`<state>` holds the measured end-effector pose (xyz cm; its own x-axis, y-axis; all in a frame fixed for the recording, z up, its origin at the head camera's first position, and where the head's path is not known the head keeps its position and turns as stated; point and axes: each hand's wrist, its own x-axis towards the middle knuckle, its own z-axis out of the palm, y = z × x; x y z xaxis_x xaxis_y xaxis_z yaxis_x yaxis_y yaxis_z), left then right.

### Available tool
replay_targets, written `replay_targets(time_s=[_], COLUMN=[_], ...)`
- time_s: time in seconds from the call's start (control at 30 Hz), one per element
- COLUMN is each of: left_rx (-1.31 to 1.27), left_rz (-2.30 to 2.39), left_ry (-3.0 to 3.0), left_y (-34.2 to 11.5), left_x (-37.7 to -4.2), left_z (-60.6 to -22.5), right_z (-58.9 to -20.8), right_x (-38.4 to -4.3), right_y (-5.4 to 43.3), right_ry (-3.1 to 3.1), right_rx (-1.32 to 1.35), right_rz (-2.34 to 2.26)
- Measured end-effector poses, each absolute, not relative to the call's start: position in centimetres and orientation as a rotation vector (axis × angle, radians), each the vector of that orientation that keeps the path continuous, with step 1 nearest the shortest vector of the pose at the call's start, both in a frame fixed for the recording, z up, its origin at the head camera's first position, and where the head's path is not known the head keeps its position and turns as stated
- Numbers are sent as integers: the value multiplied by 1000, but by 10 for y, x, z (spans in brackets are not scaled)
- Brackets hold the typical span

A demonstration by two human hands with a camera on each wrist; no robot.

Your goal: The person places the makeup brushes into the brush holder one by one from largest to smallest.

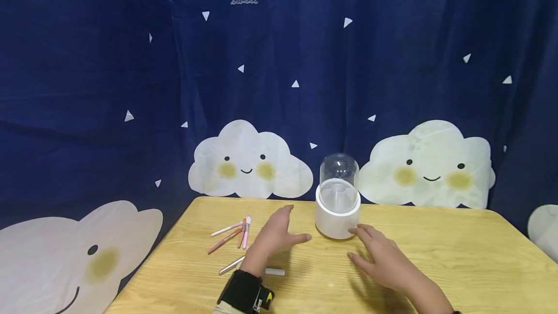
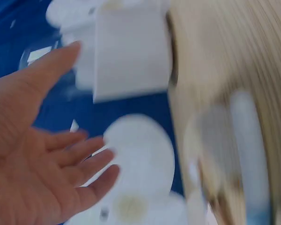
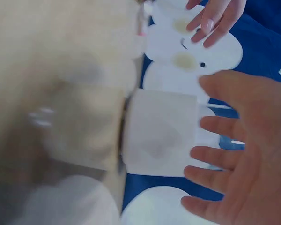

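Note:
A white round holder (image 1: pixel 334 222) with a clear dome lid (image 1: pixel 339 167) stands upright at the back of the wooden table; dividers show inside it. To its left is my left hand (image 1: pixel 279 233), fingers extended and thumb spread, apart from the holder. My right hand (image 1: pixel 383 258) is in front of the holder on its right side, fingers spread; in the head view its fingertips overlap the holder's edge, and I cannot tell if they touch. Both hands hold nothing. In the right wrist view the white holder (image 3: pixel 159 133) lies beyond the spread fingers.
Several slim makeup brushes, one with a pink handle (image 1: pixel 245 236), lie at the left of the table. A silver-handled brush (image 1: pixel 231 265) lies closer, partly behind my left wrist. A dark blue curtain (image 1: pixel 270 101) with white clouds hangs behind the table (image 1: pixel 436 236).

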<state>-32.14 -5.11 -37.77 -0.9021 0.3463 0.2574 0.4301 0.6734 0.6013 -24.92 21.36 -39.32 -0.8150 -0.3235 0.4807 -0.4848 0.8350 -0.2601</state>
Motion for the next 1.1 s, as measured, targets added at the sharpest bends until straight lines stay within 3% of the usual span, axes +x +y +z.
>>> replay_targets(time_s=[0.27,0.43,0.77,1.1], left_rx=[-515,-478,-420,-462], left_rz=[-1414,-1464,-1432,-1293], left_ry=[-2509,-2410,-2373,-2442], left_y=[32,58,63,55], left_x=[-357,-374,-381,-380], left_z=[-392,-408,-422,-422], right_z=[-342,-312,-294,-286], right_x=[-281,-306,-346,-353], right_y=[219,214,198,192], right_ry=[-2343,-2384,-2539,-2654], right_rx=[567,509,438,415], right_rz=[712,807,653,649])
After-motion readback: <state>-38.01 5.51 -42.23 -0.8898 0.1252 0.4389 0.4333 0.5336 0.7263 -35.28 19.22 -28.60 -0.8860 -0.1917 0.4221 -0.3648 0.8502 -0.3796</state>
